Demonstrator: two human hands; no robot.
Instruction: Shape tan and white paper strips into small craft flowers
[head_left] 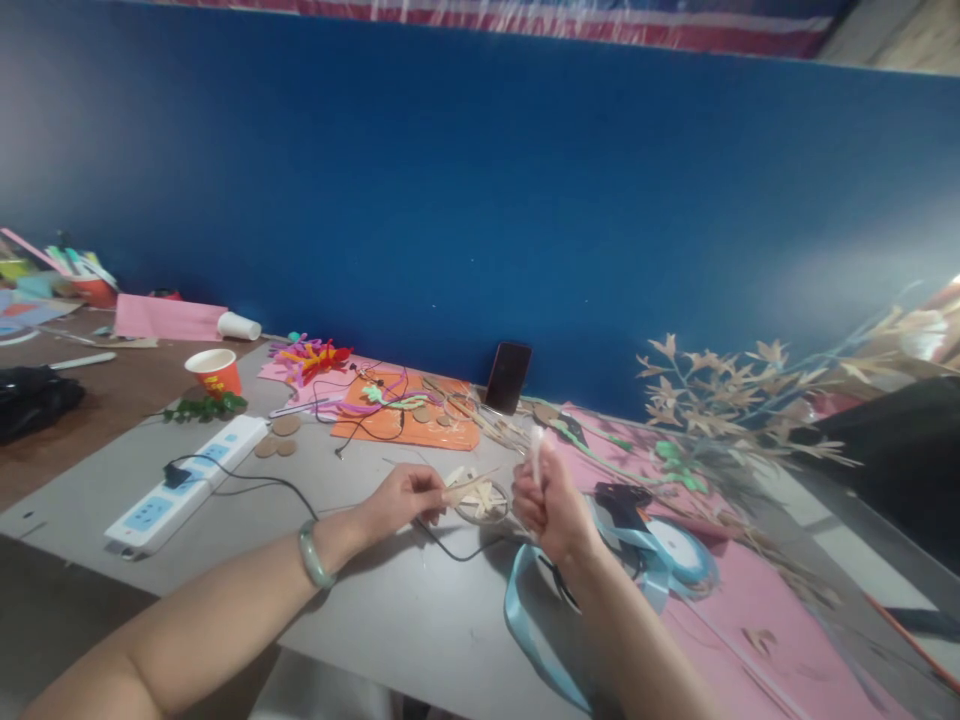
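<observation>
My left hand (412, 496), with a green bangle at its wrist, pinches a thin pale strip (459, 492) between thumb and fingertips. The strip reaches over a small round hoop (481, 516) with cream petal-like pieces (480, 493) at its middle. To the right of the hoop, my right hand (551, 505) is closed in a fist around a white stick-like object (537, 455). Its upper end sticks up above the thumb; the fingers hide the rest. Below the right wrist, light blue ribbon (525, 610) hangs in a loop toward the table's front edge.
A white power strip (187, 485) with a black plug lies left, near a red paper cup (216, 375). A phone (508, 378) leans on the blue partition (465, 200). Orange paper (375, 425) with cords lies behind my hands; a ribbon spool (679, 550) and dried leaves (697, 370) are right.
</observation>
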